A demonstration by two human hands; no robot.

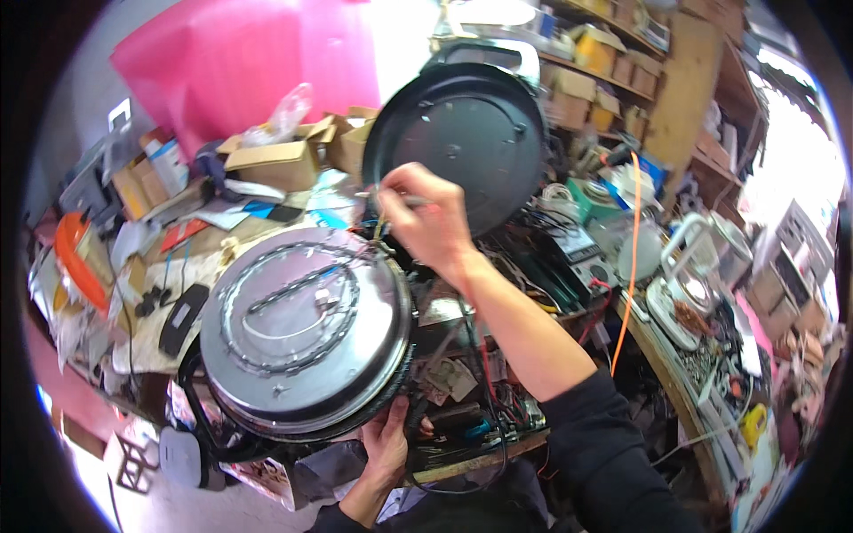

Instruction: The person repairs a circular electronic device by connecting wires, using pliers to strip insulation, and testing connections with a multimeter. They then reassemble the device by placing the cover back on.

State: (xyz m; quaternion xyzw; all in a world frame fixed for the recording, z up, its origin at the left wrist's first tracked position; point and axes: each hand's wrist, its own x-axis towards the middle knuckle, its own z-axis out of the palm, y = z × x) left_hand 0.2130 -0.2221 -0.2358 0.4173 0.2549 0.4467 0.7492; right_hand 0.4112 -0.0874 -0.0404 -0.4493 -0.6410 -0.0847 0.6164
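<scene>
A round cooker-like appliance lies upturned on a cluttered workbench, its shiny metal underside (302,329) showing a coiled heating element. My left hand (386,444) grips its lower rim from underneath. My right hand (426,218) is raised above the far edge of the appliance, pinching a thin metal tool (384,194) near some thin wires (378,233). Behind it a black round base plate (462,142) stands tilted upright.
Cardboard boxes (275,160) and a pink sheet (249,62) stand at the back left. An orange cable (626,266) hangs at the right beside a white kettle-like appliance (689,275). Shelves with boxes (604,62) fill the back right. Tools and wires litter the bench.
</scene>
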